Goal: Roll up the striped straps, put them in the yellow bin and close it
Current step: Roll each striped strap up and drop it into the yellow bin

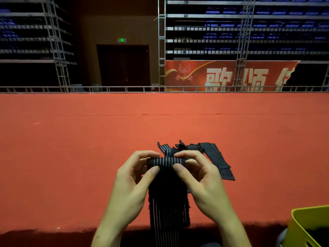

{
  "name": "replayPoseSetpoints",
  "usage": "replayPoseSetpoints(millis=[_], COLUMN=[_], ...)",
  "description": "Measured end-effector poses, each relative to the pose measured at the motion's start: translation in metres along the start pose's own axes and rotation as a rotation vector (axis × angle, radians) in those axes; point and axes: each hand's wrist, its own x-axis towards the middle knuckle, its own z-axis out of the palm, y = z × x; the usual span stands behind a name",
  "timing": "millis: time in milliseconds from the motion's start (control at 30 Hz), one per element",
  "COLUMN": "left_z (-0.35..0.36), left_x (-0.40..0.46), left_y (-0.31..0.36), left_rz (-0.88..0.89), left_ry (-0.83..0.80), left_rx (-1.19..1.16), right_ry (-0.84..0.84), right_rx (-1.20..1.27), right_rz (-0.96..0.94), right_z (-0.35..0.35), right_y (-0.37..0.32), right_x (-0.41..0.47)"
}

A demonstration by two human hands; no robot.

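Hands are working together near the middle of the scene, over the near edge of a red carpeted stage [71, 148]. The left hand [131, 186] is pinching the left end of a small roll at the top of a black striped strap [166, 198], thumb on the near side and fingers curled over the far side. The right hand [201, 182] is pinching the roll's right end in the same way. Below the roll, the strap's loose length is hanging down toward the viewer, past the stage edge. Just beyond the hands, more striped straps [211, 157] are lying in a loose heap on the carpet, stretching to the right. A yellow bin [306, 221] is sitting at the near right corner, open at the top, only partly in view. Far behind, a red banner [222, 75] is hanging under rows of blue seats [258, 24].
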Motion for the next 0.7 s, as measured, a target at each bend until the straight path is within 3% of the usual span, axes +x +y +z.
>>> replayPoseSetpoints(millis=[200,433,700], left_z=[0.002,0.012,0.013], left_x=[-0.010,0.002,0.009], left_y=[0.006,0.009,-0.007], left_rz=[-0.112,-0.055,-0.004], left_ry=[0.007,0.044,0.016], left_rx=[-0.062,-0.104,0.031], right_ry=[0.009,-0.020,-0.048], right_rx=[0.049,0.049,0.036], right_rz=[-0.022,-0.016,0.070], right_z=[-0.001,-0.009,-0.018], right_y=[-0.003,0.002,0.021], right_x=[-0.009,0.000,0.007])
